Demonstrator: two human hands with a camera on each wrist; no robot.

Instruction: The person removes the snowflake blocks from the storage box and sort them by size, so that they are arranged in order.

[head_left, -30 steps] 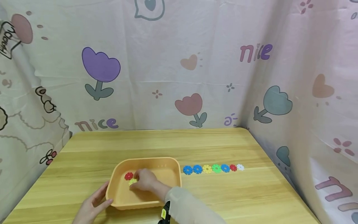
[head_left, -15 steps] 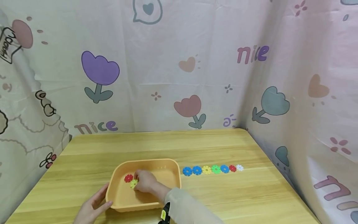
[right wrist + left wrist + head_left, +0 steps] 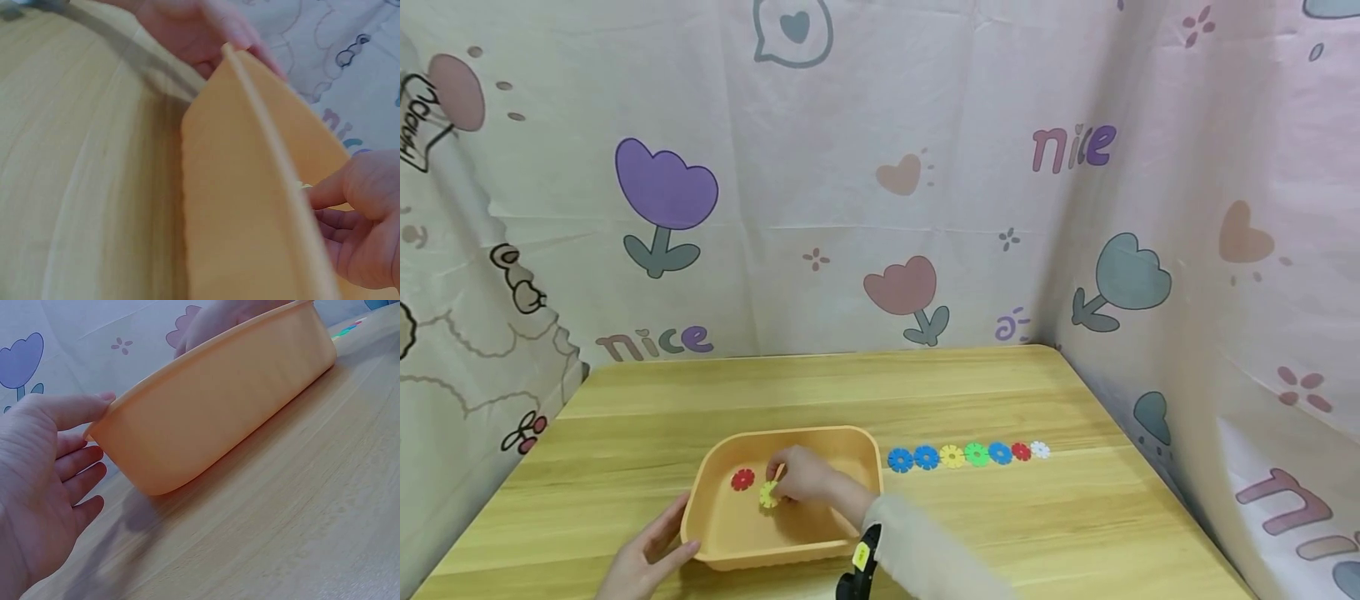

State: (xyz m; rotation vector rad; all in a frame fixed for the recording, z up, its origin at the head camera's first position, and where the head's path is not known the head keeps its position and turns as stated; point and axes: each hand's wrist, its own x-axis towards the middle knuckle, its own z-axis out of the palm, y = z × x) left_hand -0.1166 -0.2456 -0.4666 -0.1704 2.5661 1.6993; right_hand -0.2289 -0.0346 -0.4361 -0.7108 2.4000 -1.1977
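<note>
In the head view, an orange plastic tray stands on the table. My right hand reaches into it and pinches a yellow snowflake disc between thumb and fingers. A red snowflake disc lies on the tray floor, left of that hand. At the tray's left front corner, my left hand holds the rim; the left wrist view has its thumb on the rim and the other fingers loosely bent below it. In the right wrist view the tray wall hides most of the yellow disc.
Right of the tray, several discs run in a row on the wooden table: blue discs, a yellow disc, a green disc, a smaller red disc and a white disc. Printed curtains hang behind and beside the table.
My right hand has moved slightly right inside the tray with the yellow disc, which now sits farther from the red one. The left hand stays at the tray corner.
</note>
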